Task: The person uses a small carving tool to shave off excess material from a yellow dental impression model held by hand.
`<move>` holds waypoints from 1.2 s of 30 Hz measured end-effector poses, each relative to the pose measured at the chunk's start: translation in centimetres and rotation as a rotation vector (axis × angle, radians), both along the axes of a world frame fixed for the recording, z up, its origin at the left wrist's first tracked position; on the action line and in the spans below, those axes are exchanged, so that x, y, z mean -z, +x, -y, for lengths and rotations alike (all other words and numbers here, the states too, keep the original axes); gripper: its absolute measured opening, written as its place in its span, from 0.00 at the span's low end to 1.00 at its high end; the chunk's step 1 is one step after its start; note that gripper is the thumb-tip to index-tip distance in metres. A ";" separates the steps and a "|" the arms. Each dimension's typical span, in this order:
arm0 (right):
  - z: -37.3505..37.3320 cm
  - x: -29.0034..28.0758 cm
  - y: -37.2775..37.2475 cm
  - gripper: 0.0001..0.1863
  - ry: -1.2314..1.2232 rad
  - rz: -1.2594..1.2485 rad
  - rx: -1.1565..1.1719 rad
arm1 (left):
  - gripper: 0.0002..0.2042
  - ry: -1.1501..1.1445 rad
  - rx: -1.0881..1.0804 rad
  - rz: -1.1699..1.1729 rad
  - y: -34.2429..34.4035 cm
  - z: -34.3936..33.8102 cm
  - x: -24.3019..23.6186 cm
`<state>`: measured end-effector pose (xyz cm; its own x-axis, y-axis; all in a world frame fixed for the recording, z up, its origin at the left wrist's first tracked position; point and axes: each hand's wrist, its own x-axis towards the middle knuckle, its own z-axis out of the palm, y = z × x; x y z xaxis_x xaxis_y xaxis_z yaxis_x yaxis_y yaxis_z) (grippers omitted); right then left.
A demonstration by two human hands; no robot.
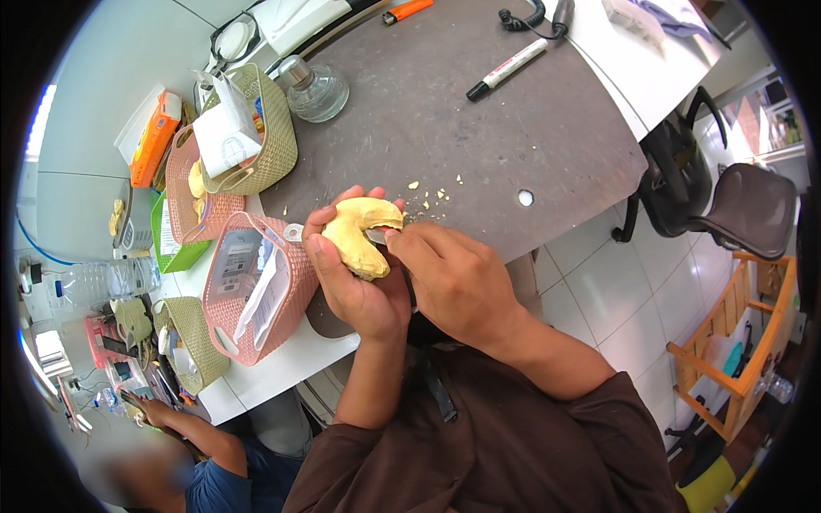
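My left hand (368, 299) cradles a yellow, horseshoe-shaped plaster dental cast (346, 232), thumb along its near side and fingers behind it. The cast is tilted, with its opening toward the right. My right hand (462, 278) is closed in a pinch at that opening, fingertips against the inner edge. A small reddish and pale bit shows at the fingertips; most of whatever they hold is hidden. Pale yellow crumbs (439, 194) lie on the dark board (393, 103) just beyond the cast.
A glass lamp-like bottle (318, 94), a marker (509, 68) and an orange lighter (407, 10) are on the board. Pink (282, 295) and beige baskets (278, 137) line its left side. Another person's arm (192, 432) is at lower left; a chair (744, 209) stands right.
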<state>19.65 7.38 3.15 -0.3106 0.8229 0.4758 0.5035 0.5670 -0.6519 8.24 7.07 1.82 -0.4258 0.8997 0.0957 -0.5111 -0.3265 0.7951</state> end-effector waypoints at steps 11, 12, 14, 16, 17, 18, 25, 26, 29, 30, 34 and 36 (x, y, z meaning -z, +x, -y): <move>-0.1 -0.4 0.1 0.13 -0.080 -0.023 -0.026 | 0.20 -0.012 -0.006 0.019 0.0 -0.1 0.2; -0.1 -0.3 0.1 0.13 -0.084 -0.023 -0.026 | 0.20 -0.011 -0.005 0.015 0.0 -0.1 0.2; -0.1 -0.4 0.1 0.12 -0.095 -0.022 -0.027 | 0.20 -0.015 -0.006 0.014 0.0 -0.1 0.2; -0.2 -0.4 0.1 0.12 -0.107 -0.020 -0.028 | 0.20 -0.018 -0.006 0.017 0.0 0.0 0.2; -0.2 -0.5 0.1 0.12 -0.120 -0.016 -0.029 | 0.20 -0.019 -0.005 0.019 0.0 -0.1 0.2; -0.2 -0.7 0.2 0.12 -0.133 -0.013 -0.031 | 0.20 -0.019 -0.004 0.022 0.0 -0.1 0.3; -0.2 -1.8 1.4 0.10 -0.047 0.102 -0.011 | 0.20 -0.034 0.058 0.057 -0.2 -0.1 0.0; -0.1 -1.8 1.9 0.10 -0.064 0.096 -0.009 | 0.20 -0.019 0.097 0.086 -0.3 0.0 0.2; 0.3 -1.7 3.7 0.09 -0.110 0.049 -0.040 | 0.21 -0.007 0.190 0.266 -1.1 -0.4 0.4; 0.4 -1.7 4.3 0.09 -0.121 0.015 -0.072 | 0.22 0.014 0.247 0.356 -1.4 -0.5 0.6; 1.3 -3.0 4.4 0.12 -0.167 -0.048 -0.089 | 0.27 0.022 0.409 0.550 -1.7 -0.1 0.4; 1.4 -3.1 4.3 0.11 -0.106 -0.024 -0.052 | 0.27 0.018 0.436 0.604 -1.4 -0.1 0.3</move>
